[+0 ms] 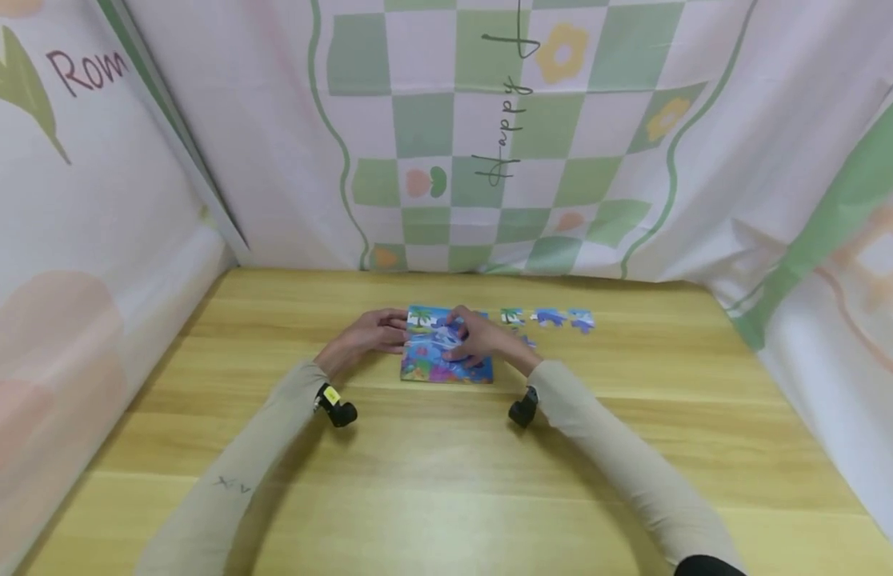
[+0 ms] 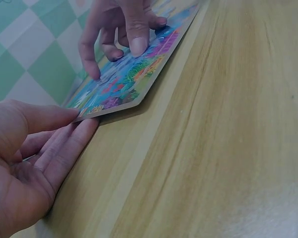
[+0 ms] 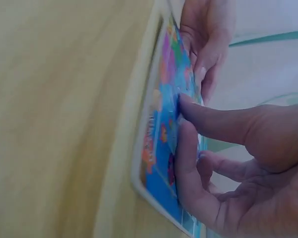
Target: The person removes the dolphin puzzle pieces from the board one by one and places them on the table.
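A colourful jigsaw puzzle in a flat board (image 1: pixel 426 373) with a sea picture rests on the table. My left hand (image 1: pixel 378 332) is at the board's left side. In the left wrist view that hand's thumb lies over the near corner, with fingers beneath the edge, pinching the board. Over the puzzle's right half, my right hand (image 1: pixel 481 336) touches the picture with spread, bent fingertips. The right wrist view shows its thumb (image 3: pixel 213 119) and a finger against the surface; whether a loose piece lies under them, I cannot tell.
Several loose puzzle pieces (image 1: pixel 549 318) lie on the wooden table (image 1: pixel 432 480) right of the board, partly behind the right hand. A printed cloth (image 1: pixel 482 136) hangs behind the table, and more cloth hangs at both sides.
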`<action>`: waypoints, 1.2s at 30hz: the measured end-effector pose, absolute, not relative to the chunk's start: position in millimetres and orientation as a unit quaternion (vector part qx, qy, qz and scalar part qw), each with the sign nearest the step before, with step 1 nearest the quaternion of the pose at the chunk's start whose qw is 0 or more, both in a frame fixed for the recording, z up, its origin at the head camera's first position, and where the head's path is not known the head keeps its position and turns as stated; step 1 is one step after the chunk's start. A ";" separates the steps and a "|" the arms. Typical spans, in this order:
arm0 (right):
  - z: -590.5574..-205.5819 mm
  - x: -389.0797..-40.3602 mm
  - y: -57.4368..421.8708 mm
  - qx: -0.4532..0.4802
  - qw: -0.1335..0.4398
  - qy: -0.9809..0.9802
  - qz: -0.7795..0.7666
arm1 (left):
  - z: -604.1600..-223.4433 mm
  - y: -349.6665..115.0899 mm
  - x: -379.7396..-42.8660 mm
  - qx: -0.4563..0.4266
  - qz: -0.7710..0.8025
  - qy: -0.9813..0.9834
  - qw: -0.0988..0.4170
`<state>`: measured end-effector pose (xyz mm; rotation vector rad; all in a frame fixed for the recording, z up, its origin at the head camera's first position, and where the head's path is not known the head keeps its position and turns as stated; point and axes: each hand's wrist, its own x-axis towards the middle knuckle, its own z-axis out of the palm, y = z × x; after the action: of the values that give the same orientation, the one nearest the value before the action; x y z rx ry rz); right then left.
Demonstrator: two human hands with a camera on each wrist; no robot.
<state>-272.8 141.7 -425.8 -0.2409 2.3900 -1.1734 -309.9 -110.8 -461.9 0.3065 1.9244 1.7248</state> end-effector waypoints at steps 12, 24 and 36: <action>-418.6 -275.0 138.2 -0.089 0.242 0.858 -0.444 | -459.9 -112.7 -310.2 0.112 0.637 0.716 0.264; -419.2 -278.9 147.7 -0.117 0.220 0.841 -0.481 | -457.7 -111.6 -311.6 0.108 0.636 0.716 0.267; -420.5 -281.1 155.8 -0.151 0.218 0.832 -0.488 | -459.5 -110.0 -310.3 0.109 0.625 0.724 0.270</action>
<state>-281.1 155.8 -420.5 -0.4181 2.3021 -1.3507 -310.3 -110.0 -459.5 0.2930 1.9528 1.6850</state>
